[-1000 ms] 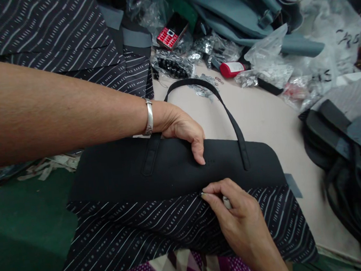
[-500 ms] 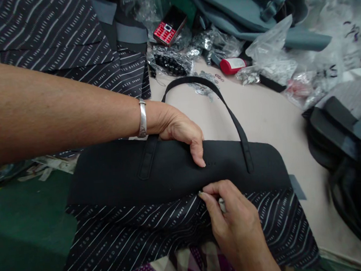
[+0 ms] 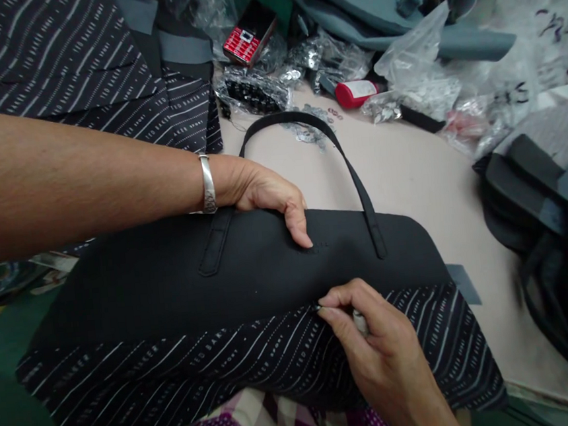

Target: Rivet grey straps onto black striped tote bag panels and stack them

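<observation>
A black bag panel (image 3: 141, 285) lies across my lap and the table edge, with a thin strap handle (image 3: 352, 167) looping up from it. Printed striped lining (image 3: 179, 374) joins its lower edge and drapes toward me. My left hand (image 3: 275, 197) is closed over the panel's top edge, thumb pressed on the front near some small embossed marks; its other fingers are hidden behind. At the seam between panel and lining, my right hand (image 3: 385, 343) is closed in a pinch. Something tiny and pale shows at its fingertips, too small to name.
Printed pieces (image 3: 77, 65) are stacked at upper left. A red-keyed phone (image 3: 250, 33), a red bottle (image 3: 356, 92), loose metal bits (image 3: 307, 131) and clear plastic bags (image 3: 419, 55) lie at the back of the pale table (image 3: 425, 181). Dark straps and pieces (image 3: 532, 204) are heaped right.
The panel's left end has spread further left and toward me, and lies flatter. Both hands keep their hold; my left hand appears slightly further left and higher in view.
</observation>
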`<act>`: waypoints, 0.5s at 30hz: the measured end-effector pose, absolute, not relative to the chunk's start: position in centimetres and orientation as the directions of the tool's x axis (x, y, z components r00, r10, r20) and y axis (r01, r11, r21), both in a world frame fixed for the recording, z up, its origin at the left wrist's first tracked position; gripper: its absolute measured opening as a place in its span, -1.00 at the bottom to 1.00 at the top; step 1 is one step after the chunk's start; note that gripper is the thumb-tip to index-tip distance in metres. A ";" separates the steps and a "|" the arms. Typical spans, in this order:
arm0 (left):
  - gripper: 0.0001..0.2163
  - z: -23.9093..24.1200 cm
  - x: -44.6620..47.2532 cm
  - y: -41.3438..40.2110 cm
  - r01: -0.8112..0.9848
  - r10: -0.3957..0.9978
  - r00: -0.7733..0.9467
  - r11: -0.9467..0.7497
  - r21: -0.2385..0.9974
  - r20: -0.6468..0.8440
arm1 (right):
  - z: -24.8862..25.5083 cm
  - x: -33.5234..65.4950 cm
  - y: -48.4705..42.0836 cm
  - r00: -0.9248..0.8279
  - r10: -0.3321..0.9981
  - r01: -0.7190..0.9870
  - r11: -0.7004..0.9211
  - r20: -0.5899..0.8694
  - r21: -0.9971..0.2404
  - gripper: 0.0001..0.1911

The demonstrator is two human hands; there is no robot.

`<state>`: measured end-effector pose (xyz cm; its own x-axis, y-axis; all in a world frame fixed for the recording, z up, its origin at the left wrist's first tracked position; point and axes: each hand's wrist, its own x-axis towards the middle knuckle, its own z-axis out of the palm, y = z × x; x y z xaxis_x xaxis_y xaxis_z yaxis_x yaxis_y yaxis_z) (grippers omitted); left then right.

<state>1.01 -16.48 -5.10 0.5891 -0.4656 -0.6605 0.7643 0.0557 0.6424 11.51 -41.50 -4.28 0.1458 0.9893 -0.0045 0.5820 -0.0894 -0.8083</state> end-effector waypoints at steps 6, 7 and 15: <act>-0.66 -5.1 1.0 -16.5 0.773 -0.463 0.583 0.065 0.631 -0.667 | -4.1 11.5 -41.5 0.107 0.994 0.598 -0.073 -0.011 -0.798 -0.84; -0.66 -5.1 1.0 -16.6 0.771 -0.461 0.584 0.059 0.634 -0.668 | -4.1 11.4 -41.5 0.104 0.995 0.600 -0.067 -0.005 -0.797 -0.84; -0.66 -5.3 0.8 -16.5 0.797 -0.446 0.571 0.099 0.596 -0.689 | -4.4 10.9 -41.1 0.132 0.991 0.624 -0.085 -0.002 -0.776 -0.83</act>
<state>0.85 -16.51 -5.26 0.5705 -0.4464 -0.6894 0.7972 0.0990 0.5956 10.95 -41.13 -4.44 0.1320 0.9912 -0.0022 0.6244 -0.0849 -0.7765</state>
